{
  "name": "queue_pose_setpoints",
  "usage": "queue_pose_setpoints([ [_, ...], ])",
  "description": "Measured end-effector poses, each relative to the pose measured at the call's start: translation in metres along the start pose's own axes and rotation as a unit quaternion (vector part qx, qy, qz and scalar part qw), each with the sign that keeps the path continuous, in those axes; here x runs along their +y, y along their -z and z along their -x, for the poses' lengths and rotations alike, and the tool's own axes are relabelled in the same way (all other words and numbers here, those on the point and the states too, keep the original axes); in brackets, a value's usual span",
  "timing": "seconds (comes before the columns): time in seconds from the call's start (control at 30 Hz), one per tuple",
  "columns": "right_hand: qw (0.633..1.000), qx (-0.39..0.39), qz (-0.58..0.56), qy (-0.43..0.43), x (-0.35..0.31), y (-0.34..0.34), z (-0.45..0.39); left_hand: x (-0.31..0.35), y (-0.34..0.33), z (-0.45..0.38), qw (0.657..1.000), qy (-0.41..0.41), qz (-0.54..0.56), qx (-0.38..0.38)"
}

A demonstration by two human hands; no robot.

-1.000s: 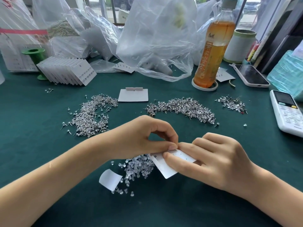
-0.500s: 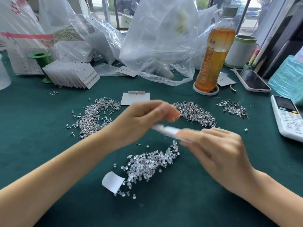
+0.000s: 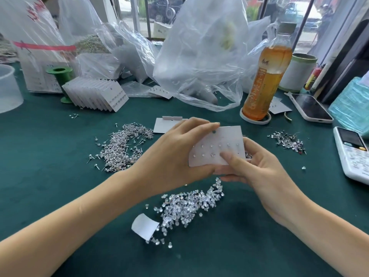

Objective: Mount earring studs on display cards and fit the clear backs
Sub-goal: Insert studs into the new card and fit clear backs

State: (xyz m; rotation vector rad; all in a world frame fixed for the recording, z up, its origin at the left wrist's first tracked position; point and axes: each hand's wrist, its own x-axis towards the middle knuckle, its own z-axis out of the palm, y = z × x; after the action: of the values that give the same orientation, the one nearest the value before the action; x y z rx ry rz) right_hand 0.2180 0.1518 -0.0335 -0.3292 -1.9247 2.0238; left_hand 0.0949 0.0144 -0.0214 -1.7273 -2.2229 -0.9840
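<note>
Both hands hold a white display card (image 3: 219,140) upright above the green table, its face turned to me. Two rows of small studs sit in the card. My left hand (image 3: 175,156) grips its left edge, with the forefinger along the top. My right hand (image 3: 257,168) grips the lower right corner, thumb pressed on the card's face. A pile of clear backs (image 3: 187,208) lies below the hands. Silver studs lie in a pile (image 3: 121,148) at the left and in a smaller one (image 3: 287,139) at the right.
A blank card (image 3: 161,124) lies behind my left hand. A curled paper scrap (image 3: 143,226) lies by the clear backs. A row of filled cards (image 3: 95,94), a green spool (image 3: 60,74), plastic bags (image 3: 199,56), a tea bottle (image 3: 265,76), a phone (image 3: 311,108) and a remote (image 3: 353,152) ring the table.
The card was flat on the table under both hands. Both hands lifted it off the pile of clear backs and turned it upright, face toward me.
</note>
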Motion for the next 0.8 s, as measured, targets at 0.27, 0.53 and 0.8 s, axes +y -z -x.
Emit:
queue_pose_setpoints([
  [0.27,0.987,0.03,0.152,0.045,0.001,-0.005,-0.03,-0.051,0.032,0.026,0.994,0.107,-0.014,0.012],
  [0.53,0.859,0.09,0.488,0.123,0.005,0.023,-0.034,-0.058,0.028,0.038,0.991,0.128,-0.027,-0.038],
  [0.8,0.802,0.076,0.585,0.09,0.007,0.039,-0.042,-0.041,0.013,0.025,0.993,0.089,-0.019,-0.081],
])
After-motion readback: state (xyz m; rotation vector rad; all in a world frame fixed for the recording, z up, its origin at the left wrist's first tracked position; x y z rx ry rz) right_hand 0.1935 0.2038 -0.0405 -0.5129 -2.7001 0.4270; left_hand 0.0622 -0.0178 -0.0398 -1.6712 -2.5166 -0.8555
